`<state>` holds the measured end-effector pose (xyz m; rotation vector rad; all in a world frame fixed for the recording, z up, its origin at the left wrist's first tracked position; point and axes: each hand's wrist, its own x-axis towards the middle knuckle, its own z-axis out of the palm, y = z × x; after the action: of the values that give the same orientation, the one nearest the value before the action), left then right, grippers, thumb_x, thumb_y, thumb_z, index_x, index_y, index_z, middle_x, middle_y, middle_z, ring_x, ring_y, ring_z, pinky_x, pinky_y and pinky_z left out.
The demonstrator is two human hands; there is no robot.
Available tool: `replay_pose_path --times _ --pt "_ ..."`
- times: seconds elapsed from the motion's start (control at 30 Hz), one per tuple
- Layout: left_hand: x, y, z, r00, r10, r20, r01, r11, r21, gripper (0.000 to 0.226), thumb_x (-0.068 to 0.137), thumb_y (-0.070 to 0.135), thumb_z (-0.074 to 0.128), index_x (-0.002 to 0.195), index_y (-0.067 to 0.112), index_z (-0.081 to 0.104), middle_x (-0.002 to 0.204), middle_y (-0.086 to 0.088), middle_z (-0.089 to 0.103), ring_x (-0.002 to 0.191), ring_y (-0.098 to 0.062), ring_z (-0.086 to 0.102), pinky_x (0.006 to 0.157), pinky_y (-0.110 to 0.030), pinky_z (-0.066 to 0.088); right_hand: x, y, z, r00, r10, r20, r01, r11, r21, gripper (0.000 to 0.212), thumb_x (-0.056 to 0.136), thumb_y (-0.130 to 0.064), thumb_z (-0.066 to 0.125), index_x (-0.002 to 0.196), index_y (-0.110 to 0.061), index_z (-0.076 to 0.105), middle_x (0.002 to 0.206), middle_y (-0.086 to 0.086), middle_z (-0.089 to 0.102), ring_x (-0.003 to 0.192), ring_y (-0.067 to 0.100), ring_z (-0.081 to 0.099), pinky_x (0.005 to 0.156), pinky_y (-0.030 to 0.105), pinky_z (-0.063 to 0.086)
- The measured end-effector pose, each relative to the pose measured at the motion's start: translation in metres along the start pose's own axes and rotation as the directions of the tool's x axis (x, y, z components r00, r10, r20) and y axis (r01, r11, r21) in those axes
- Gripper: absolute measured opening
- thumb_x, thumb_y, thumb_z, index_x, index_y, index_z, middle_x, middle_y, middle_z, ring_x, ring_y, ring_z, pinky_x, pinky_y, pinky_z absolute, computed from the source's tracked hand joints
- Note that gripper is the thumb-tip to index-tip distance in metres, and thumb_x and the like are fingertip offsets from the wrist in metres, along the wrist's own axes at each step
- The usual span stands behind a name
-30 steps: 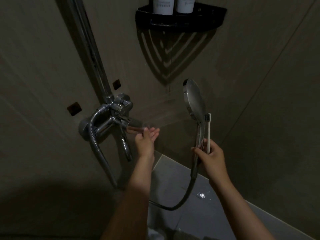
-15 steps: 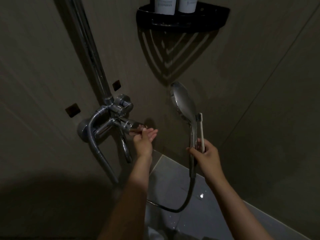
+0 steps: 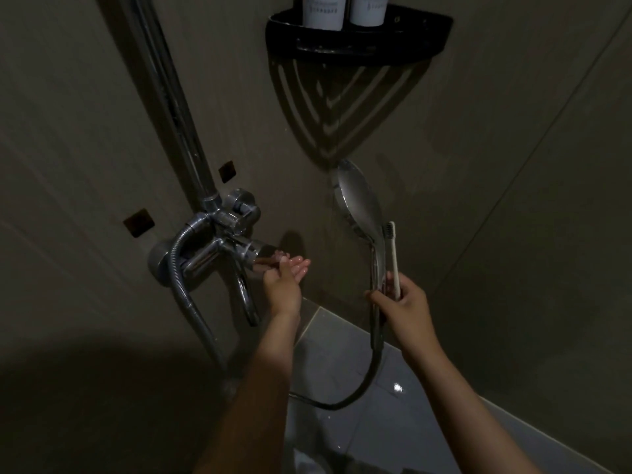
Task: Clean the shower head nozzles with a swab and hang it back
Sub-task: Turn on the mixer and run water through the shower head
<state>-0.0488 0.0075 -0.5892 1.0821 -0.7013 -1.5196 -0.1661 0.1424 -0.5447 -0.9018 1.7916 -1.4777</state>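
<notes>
Shower head [image 3: 359, 196]: chrome, round end up, held near wall below black corner shelf [image 3: 359, 39]; hose [image 3: 362, 384] loops down from handle. Your right hand [image 3: 403, 306]: fingers curled round handle, white toothbrush [image 3: 393, 258] clamped alongside, bristles up. Your left hand [image 3: 284, 285]: fingers straight, touching mixer tap knob [image 3: 263, 254].

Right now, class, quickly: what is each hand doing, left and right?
Left hand: open, straight fingers against the tap handle.
Right hand: closed, gripping the shower head by its handle, together with a toothbrush.
</notes>
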Motion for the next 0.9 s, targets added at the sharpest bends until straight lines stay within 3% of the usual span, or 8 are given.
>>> replay_pose_path --times 0.1,0.37,0.53,0.63,0.77,0.83,0.9 --pt "0.0011 -0.0001 0.0001 1.000 0.001 -0.019 0.000 1.000 0.029 0.025 0.101 0.013 0.034 0.114 -0.004 0.047 0.088 -0.014 0.061 0.064 -0.009 0.067 0.061 -0.014 0.055 0.0020 -0.0005 0.0019 1.000 -0.003 -0.004 0.003 1.000 0.004 0.008 0.080 -0.001 0.065 0.085 0.002 0.060 0.066 0.004 0.054 0.057 0.004 0.053 0.058 0.019 0.046" --pt "0.0010 -0.0010 0.0047 0.999 -0.007 -0.034 0.008 0.999 0.032 0.018 0.102 0.009 0.030 0.107 -0.001 0.043 0.082 -0.011 0.058 0.072 -0.020 0.061 0.059 -0.014 0.054 0.0036 -0.0021 0.0005 1.000 -0.027 0.007 0.027 1.000 -0.011 0.007 0.079 0.000 0.066 0.078 -0.004 0.059 0.062 -0.001 0.051 0.055 0.005 0.049 0.057 0.025 0.043" --pt "-0.0002 -0.0016 0.0058 0.999 -0.007 -0.046 0.010 0.999 0.046 0.020 0.102 0.012 0.029 0.112 0.000 0.043 0.083 -0.012 0.058 0.072 -0.019 0.061 0.060 -0.015 0.054 0.0030 -0.0039 -0.0036 0.999 -0.028 0.016 0.029 0.999 -0.017 0.006 0.079 -0.001 0.065 0.080 -0.003 0.060 0.063 0.000 0.052 0.058 0.007 0.051 0.060 0.028 0.044" --pt "0.0002 -0.0024 0.0065 0.998 -0.012 -0.067 0.017 0.997 0.082 0.025 0.102 0.014 0.030 0.119 -0.002 0.041 0.095 -0.020 0.057 0.075 -0.022 0.061 0.067 -0.020 0.054 0.0042 -0.0030 -0.0058 0.999 -0.036 0.016 0.037 0.999 -0.023 0.007 0.080 0.000 0.065 0.082 0.002 0.059 0.062 0.000 0.051 0.058 0.008 0.050 0.059 0.028 0.044" --pt "-0.0025 0.0010 0.0060 0.992 -0.034 -0.121 0.069 0.953 0.294 0.035 0.101 0.022 0.035 0.126 -0.003 0.041 0.110 -0.016 0.056 0.108 -0.030 0.058 0.097 -0.036 0.045 0.0048 -0.0013 -0.0072 0.999 -0.028 0.018 0.028 0.999 -0.014 0.010 0.079 0.000 0.065 0.083 0.005 0.058 0.062 0.000 0.049 0.055 0.005 0.048 0.057 0.024 0.043" --pt "-0.0038 0.0031 0.0025 0.989 -0.048 -0.136 0.109 0.868 0.485 0.040 0.099 0.025 0.042 0.131 0.001 0.041 0.124 -0.016 0.054 0.120 -0.030 0.052 0.099 -0.030 0.038 0.0040 -0.0027 -0.0065 0.999 -0.020 0.031 0.020 1.000 0.011 0.007 0.080 0.000 0.065 0.079 -0.003 0.059 0.061 -0.003 0.049 0.053 0.002 0.049 0.055 0.019 0.043" --pt "-0.0072 0.0043 -0.0007 0.988 -0.102 -0.114 0.151 0.763 0.628 0.045 0.096 0.029 0.048 0.131 0.001 0.043 0.132 -0.017 0.052 0.121 -0.032 0.050 0.098 -0.033 0.038 0.0033 -0.0047 -0.0048 0.999 -0.018 0.048 0.016 0.999 0.035 0.012 0.081 -0.001 0.065 0.077 -0.010 0.058 0.061 -0.004 0.050 0.056 0.003 0.051 0.054 0.017 0.044"
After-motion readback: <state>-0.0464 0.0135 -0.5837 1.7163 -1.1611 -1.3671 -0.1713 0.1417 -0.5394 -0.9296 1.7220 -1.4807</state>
